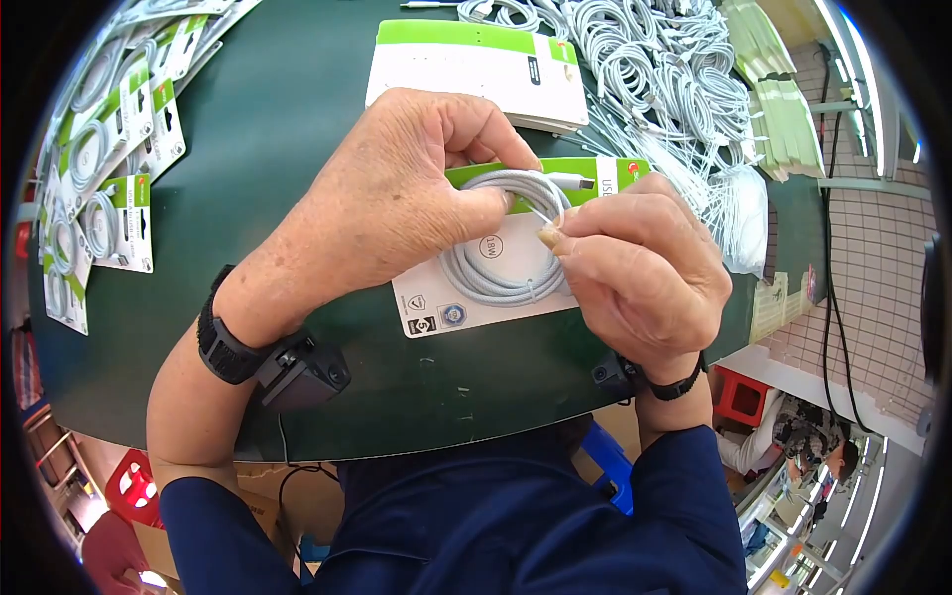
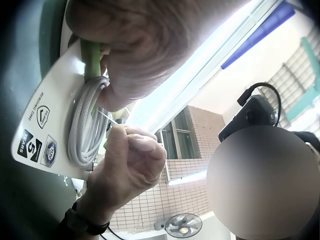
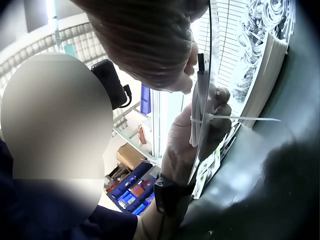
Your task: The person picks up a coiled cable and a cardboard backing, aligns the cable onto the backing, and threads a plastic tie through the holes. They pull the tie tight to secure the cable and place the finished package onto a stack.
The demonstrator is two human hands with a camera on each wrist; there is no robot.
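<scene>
Cable coil (image 1: 499, 289) and card (image 1: 420, 285) are gripped in left hand (image 1: 412, 183), white tie (image 1: 542, 214) pinched in right hand (image 1: 650, 268) above tabletop (image 1: 407, 392).

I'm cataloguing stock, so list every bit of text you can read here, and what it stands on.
On the card under the cable coil:
"USB", the rest hidden
"BENDING TIME"
"5"
"YEARS"
In its ring, "18W" or "1.8W"; the dot is unclear.
Its other small print, and the print on the card stack and left-hand packs, is too small or blurred.
</scene>
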